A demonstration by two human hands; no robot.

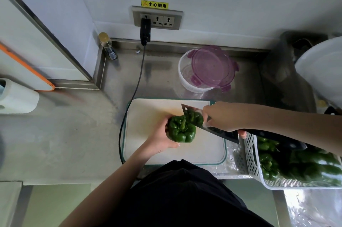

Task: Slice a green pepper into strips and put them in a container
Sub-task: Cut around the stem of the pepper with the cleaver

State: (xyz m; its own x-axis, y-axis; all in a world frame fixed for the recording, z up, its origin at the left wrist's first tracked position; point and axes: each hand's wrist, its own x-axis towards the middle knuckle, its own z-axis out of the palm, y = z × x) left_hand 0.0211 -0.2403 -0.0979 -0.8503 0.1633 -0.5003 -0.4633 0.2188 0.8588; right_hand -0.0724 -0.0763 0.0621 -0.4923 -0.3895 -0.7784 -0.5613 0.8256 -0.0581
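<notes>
Mid-frame on the cutting board [148, 152], the left hand [159, 141] cups the green pepper [180, 131] while the right hand [222, 117] grips the cleaver [218, 130]. Best tuck those fingertips back before cutting through.

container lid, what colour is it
The container lid is translucent purple, resting askew on the clear container; the head view shows it.

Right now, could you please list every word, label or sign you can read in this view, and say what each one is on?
"小心触电", beside a warning triangle: yellow sticker on the wall, above the socket panel.
Label on the small bottle in the corner: too small and blurred to read.
No other text is legible.
</notes>
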